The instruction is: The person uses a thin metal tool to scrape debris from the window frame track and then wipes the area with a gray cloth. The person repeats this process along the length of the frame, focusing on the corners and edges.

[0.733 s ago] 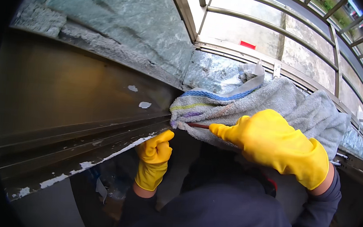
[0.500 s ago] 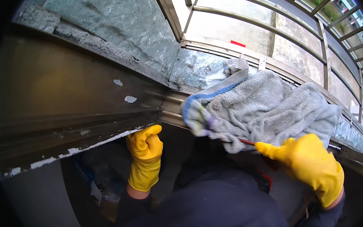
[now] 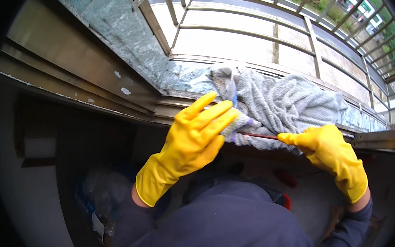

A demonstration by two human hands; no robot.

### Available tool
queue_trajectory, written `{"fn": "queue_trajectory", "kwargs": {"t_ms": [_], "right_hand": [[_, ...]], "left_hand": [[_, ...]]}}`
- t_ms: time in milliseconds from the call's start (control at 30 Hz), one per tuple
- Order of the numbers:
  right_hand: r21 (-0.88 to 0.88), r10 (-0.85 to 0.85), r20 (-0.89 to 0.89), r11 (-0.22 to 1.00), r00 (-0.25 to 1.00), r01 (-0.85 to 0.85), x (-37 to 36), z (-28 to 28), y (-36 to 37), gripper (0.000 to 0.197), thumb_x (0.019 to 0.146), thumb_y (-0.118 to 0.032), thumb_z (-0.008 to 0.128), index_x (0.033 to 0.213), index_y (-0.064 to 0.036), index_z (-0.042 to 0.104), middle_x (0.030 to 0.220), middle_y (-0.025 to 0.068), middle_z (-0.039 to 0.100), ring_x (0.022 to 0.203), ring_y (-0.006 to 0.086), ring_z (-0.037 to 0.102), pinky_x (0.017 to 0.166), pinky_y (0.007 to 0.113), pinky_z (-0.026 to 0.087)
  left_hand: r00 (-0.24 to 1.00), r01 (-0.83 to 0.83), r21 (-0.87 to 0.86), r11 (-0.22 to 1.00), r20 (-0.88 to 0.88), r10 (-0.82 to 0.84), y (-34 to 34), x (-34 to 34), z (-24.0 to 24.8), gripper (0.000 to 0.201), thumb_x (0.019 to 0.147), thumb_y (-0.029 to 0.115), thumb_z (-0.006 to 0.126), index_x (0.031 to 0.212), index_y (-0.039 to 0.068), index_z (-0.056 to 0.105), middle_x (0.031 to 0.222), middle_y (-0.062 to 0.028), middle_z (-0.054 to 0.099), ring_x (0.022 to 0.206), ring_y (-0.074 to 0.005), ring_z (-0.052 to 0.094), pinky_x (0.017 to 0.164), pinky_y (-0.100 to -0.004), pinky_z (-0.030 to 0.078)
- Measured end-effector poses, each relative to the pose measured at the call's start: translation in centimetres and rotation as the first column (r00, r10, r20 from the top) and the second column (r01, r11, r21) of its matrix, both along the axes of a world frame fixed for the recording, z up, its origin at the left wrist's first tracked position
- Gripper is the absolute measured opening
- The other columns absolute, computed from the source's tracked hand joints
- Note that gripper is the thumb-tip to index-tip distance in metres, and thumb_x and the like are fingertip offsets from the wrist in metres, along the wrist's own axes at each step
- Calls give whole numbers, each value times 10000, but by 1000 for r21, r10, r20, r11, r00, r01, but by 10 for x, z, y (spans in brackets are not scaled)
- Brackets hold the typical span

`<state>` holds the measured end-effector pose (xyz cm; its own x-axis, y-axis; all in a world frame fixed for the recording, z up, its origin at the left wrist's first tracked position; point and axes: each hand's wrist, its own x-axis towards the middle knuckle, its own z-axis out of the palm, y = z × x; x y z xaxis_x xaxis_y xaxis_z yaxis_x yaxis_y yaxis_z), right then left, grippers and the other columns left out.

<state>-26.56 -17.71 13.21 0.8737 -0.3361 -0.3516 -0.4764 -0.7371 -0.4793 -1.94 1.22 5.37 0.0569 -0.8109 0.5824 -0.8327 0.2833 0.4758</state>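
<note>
A crumpled grey towel [image 3: 292, 101] with blue and purple edge stripes lies over the window track and stone sill. My right hand [image 3: 332, 152], in a yellow rubber glove, is closed around a thin reddish-brown rod [image 3: 261, 136], its forefinger stretched along it. The rod's left tip reaches into the towel's near edge and is hidden there. My left hand [image 3: 191, 139], gloved in yellow too, is raised at the towel's left end with fingers stretched and slightly apart. Its fingertips overlap the towel in view; whether they touch it I cannot tell.
A brown metal window frame [image 3: 90, 75] with chipped paint runs along the left, beside green stone [image 3: 117, 22]. Metal bars [image 3: 255, 33] close off the outside. Below, in shadow, are a red object [image 3: 286, 201] and clear plastic wrapping [image 3: 99, 188].
My left hand has risen from the frame's lower edge to the towel's left end, its fingers opening out. The towel's striped left edge has been folded inward. My right hand keeps the rod.
</note>
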Motion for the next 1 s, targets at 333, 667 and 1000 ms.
{"fn": "queue_trajectory", "kwargs": {"t_ms": [333, 667, 1000], "right_hand": [[-415, -129, 49, 900, 990, 137, -85, 18, -6, 359, 812, -23, 644, 1111, -194, 747, 856, 135, 707, 748, 343, 662, 655, 401, 515], [-267, -94, 361, 943, 928, 200, -89, 13, -7, 300, 835, 19, 637, 1091, -102, 738, 912, 136, 722, 816, 335, 692, 709, 342, 541], [-319, -257, 65, 910, 964, 264, -99, 6, -5, 359, 815, -22, 630, 1108, -195, 746, 906, 150, 704, 804, 359, 668, 701, 405, 527]], "left_hand": [[997, -74, 20, 997, 8, 74, -40, 2, -2, 214, 716, -4, 755, 889, 121, 731, 835, -43, 635, 903, -243, 599, 889, -389, 447], [816, 204, -86, 975, -536, -218, -58, -2, 38, 108, 1015, 60, 534, 1048, 23, 631, 1059, -51, 671, 919, -92, 575, 818, -218, 439], [892, 386, 174, 906, 180, -414, -43, 35, 89, 148, 796, 30, 723, 928, 33, 656, 859, -109, 647, 757, -276, 637, 689, -346, 506]]}}
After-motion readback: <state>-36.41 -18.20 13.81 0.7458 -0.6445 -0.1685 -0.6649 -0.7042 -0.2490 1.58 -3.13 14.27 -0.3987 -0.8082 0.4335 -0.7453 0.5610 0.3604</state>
